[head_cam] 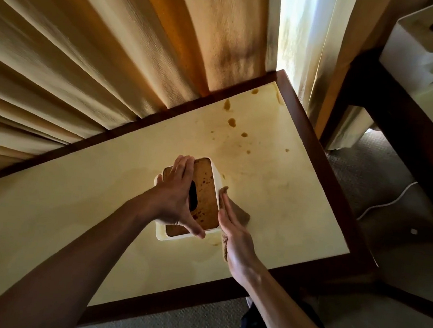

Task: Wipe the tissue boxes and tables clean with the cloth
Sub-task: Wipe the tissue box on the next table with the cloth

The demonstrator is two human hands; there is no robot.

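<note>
Two bare forearms, sleeveless to the frame edge; dark trousers [260,324] below

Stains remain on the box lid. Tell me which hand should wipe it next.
Right. The right hand already presses the brown cloth against the white tissue box's side, while the left hand grips its spotted wooden lid.

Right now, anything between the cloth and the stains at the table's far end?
Nothing visible. The right hand presses the cloth against the right side of the tissue box, which the left hand holds. The tabletop from there to the stains lies bare.
</note>
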